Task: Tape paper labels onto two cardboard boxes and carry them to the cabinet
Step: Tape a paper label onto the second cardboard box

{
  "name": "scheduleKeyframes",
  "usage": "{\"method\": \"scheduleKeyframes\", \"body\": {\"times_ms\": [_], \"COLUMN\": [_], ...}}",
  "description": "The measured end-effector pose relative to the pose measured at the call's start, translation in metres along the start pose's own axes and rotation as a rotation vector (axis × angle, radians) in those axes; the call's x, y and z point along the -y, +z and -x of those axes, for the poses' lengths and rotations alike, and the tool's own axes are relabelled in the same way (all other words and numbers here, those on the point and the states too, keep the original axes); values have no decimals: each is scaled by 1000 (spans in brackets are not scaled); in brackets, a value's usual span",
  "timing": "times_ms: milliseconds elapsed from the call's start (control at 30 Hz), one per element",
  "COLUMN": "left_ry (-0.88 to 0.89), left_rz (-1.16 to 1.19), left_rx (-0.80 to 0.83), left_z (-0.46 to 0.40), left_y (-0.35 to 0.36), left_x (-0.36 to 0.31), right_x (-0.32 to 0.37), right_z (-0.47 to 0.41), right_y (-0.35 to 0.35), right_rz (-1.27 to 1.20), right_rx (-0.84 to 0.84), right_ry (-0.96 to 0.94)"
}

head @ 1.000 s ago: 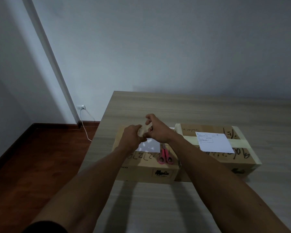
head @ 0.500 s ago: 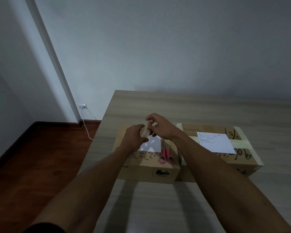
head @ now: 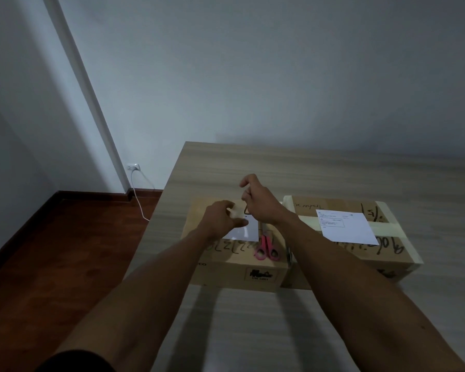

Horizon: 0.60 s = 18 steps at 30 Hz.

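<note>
Pale wooden table (head: 333,181) carries two brown cardboard boxes side by side, long axes left-right: right box (head: 360,253), left box (head: 242,269). White paper labels (head: 345,230) lie on top. Left hand (head: 220,220) grips a pale tape roll (head: 235,212); right hand (head: 261,205) pinches above it.

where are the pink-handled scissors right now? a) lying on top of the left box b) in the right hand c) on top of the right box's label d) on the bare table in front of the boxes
a: the scissors lie flat on top of the left box, beside its paper label, with neither hand touching them.
</note>
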State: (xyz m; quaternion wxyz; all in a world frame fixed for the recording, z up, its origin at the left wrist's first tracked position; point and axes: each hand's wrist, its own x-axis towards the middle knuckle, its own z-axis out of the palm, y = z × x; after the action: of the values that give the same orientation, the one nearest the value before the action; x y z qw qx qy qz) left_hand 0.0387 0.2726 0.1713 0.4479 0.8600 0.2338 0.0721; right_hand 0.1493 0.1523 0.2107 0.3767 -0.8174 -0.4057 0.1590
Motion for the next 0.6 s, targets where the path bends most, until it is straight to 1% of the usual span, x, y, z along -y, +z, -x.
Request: {"method": "scheduleKeyframes", "body": {"times_ms": [67, 167, 300, 433, 600], "left_ry": [-64, -69, -50, -37, -133], "left_rz": [81, 155, 231, 303, 394], "left_rx": [29, 95, 116, 146, 101], "left_z": [-2, -5, -3, -4, -8], "left_y": [-2, -3, -4, -4, -5], "left_x": [0, -4, -5, -3, -4], "right_x": [5, 6, 7, 7, 14], "right_z": [-1, -2, -3, -3, -4], "right_y": [-4, -11, -18, -19, -22], "right_rz": [-8, 4, -7, 30, -11], "right_rx": [9, 52, 70, 30, -65], "right_ry": [-9, -2, 10, -25, -79]}}
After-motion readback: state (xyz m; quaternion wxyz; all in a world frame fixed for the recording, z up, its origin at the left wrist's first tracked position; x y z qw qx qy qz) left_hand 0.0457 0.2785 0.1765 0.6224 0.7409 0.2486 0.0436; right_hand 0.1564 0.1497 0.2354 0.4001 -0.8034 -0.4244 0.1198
